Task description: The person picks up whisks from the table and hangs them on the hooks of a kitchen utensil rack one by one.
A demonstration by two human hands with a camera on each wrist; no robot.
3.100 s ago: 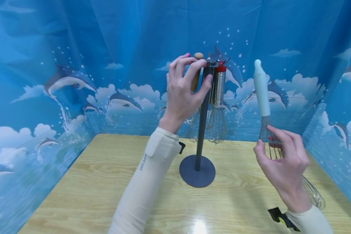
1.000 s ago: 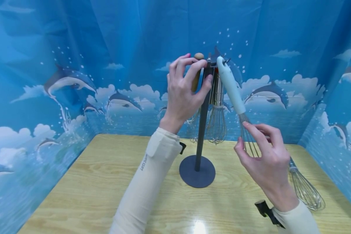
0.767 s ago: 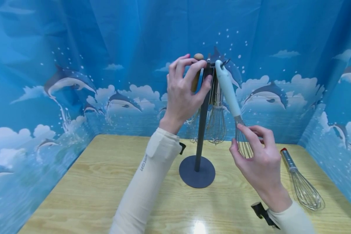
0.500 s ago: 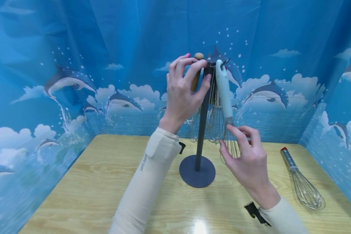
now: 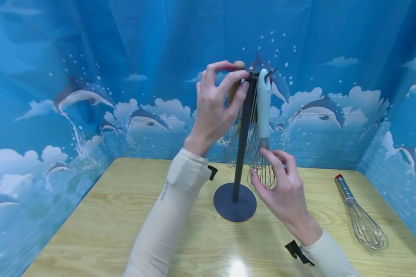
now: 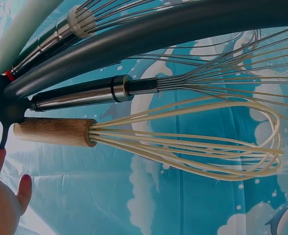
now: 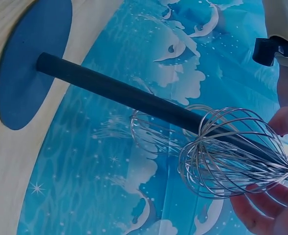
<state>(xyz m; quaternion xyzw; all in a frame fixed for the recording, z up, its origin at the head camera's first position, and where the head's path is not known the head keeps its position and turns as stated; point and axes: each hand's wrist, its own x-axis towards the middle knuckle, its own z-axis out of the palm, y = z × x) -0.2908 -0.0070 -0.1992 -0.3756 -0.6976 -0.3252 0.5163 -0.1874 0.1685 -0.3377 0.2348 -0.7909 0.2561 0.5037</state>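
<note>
A dark grey stand (image 5: 240, 154) rises from a round base (image 5: 235, 202) on the wooden table. My left hand (image 5: 243, 80) pinches the stand's top between thumb and fingers. A pale-handled whisk (image 5: 264, 102) hangs upright from the top hook, right of the pole. My right hand (image 5: 261, 163) holds its wire head (image 7: 232, 156) from below with fingertips (image 7: 279, 122) around the wires. A wooden-handled whisk (image 6: 55, 132) and a steel-handled whisk (image 6: 85, 95) also hang from the stand, partly hidden behind my left hand in the head view.
A steel whisk with a red tip (image 5: 360, 219) lies on the table (image 5: 107, 231) at the right, apart from the stand. Blue dolphin-print curtains (image 5: 72, 96) wall in the table on three sides.
My right hand has carried the pale-handled whisk left to the stand. Its handle swung from tilted to upright at the top hook. My left hand stayed on the stand's top.
</note>
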